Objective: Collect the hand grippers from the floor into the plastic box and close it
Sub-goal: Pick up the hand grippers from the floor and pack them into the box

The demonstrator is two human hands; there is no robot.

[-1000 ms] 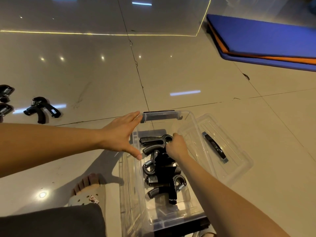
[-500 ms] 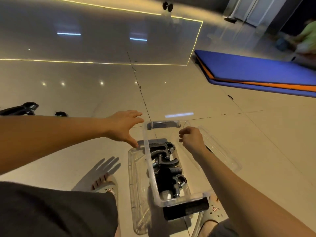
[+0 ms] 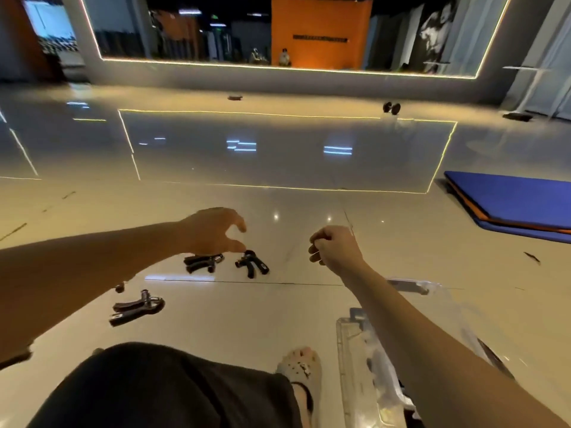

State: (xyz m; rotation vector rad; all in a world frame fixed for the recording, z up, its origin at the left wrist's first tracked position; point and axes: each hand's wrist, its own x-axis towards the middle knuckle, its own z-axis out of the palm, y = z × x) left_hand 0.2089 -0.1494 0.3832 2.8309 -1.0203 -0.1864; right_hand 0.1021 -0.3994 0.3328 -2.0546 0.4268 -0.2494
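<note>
Box [image 3: 347, 350] first: how full is it?

Hard to say. It sits on the floor at the near right, mostly hidden behind the right forearm. Dark shapes show through the clear wall, too blurred to count. Its lid [image 3: 494, 355] seems to lie off, just beside it, so I'd judge the closing not yet done.

What's left to collect?

Three in plain sight. The near hand gripper [image 3: 137, 307] lies on the floor to the left, past the knee. Farther out, the second hand gripper [image 3: 202, 261] and third hand gripper [image 3: 251, 264] lie side by side. A small dark bit also pokes out from under the left forearm, but I can't tell what it is.

And the hands?

The left hand [image 3: 213, 231] hovers over the third one, with fingers and thumb spread in a claw and the thumb close over its head. I can't tell whether it touches. The right hand [image 3: 335, 247] is in the air to the right, well apart from the grippers, fingers curled into a fist with nothing visible in it.

Anything beyond?

A blue mat [image 3: 509, 199] at the right and a dumbbell [image 3: 391, 108] near the mirror wall. Neither belongs in the box.
</note>
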